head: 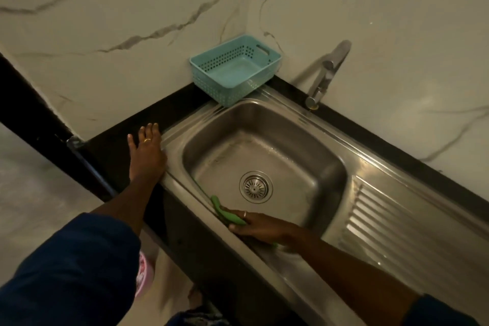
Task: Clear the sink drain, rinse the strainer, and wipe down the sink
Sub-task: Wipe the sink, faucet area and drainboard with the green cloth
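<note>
A stainless steel sink is set into a black counter. The round metal strainer sits in the drain at the basin's middle. My right hand presses a green cloth against the near inner wall of the basin, just below the front rim. The cloth sticks out to the left of the fingers. My left hand lies flat on the black counter beside the sink's left rim, fingers straight.
A light blue perforated basket, empty, stands at the back corner, overhanging the sink's rim. A metal tap rises at the back right. The ribbed draining board stretches to the right. Marble walls close off the back.
</note>
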